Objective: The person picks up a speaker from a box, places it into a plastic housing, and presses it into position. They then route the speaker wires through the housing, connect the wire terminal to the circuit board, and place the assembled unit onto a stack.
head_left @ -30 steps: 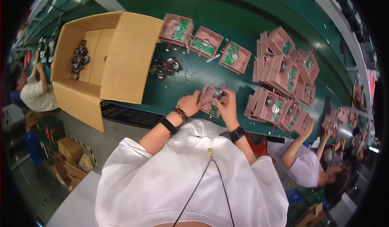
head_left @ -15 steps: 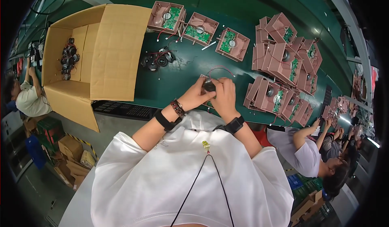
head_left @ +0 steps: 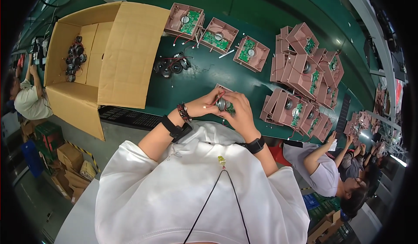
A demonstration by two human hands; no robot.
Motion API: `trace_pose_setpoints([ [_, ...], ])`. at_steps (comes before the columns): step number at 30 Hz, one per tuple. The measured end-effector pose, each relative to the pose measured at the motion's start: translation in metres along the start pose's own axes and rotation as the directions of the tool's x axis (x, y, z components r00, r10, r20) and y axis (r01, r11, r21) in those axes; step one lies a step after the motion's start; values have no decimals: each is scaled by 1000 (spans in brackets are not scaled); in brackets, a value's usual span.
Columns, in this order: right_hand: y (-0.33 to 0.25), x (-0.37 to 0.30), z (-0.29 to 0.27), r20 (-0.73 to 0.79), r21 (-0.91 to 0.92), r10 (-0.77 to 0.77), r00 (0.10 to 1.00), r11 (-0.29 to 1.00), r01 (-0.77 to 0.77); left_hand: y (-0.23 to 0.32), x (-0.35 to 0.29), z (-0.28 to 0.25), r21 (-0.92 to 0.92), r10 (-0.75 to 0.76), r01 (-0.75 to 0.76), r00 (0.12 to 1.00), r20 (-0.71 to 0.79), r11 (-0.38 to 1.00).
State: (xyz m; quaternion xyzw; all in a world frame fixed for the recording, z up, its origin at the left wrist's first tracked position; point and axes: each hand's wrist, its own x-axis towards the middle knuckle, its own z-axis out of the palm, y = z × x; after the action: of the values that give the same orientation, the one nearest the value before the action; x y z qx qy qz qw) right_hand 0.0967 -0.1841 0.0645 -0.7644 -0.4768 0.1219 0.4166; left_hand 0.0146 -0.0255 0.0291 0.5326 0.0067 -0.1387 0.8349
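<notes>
A small round speaker (head_left: 221, 104) with a silvery back is held between my two hands, close to the table's near edge. My left hand (head_left: 205, 105) grips its left side, and a red wire with a white plug hangs by those fingers. On the other side, the fingers of my right hand (head_left: 242, 112) curl over the speaker's top and right edge. Beneath the hands lies a pink plastic housing (head_left: 224, 87), mostly covered by them; a bit of green circuit board (head_left: 231, 110) shows between the fingers.
Several loose speakers (head_left: 173, 65) lie left on the green table (head_left: 204, 72), beside an open cardboard box (head_left: 130, 57) with more inside. Three pink housings with boards (head_left: 251, 53) sit at the back. Stacked housings (head_left: 300, 76) fill the right, where a co-worker (head_left: 320, 165) sits.
The speaker has turned over: its dark side showed before, now its silvery back does. Its red wire has swung from beyond the right hand to beside the left fingers.
</notes>
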Motion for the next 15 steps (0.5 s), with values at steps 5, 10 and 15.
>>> trace_pose_setpoints([
  [5,19,-9,21,-127,49,267,955,964,-262,-16,6,-7,277,-21,74,982,-188,958],
  [10,37,-17,34,-118,-81,412,904,903,-422,-33,4,-14,617,-35,409,850,-525,672],
  [15,40,-17,39,-52,-245,285,957,926,-289,-45,-9,-8,650,-100,467,850,-518,600],
])
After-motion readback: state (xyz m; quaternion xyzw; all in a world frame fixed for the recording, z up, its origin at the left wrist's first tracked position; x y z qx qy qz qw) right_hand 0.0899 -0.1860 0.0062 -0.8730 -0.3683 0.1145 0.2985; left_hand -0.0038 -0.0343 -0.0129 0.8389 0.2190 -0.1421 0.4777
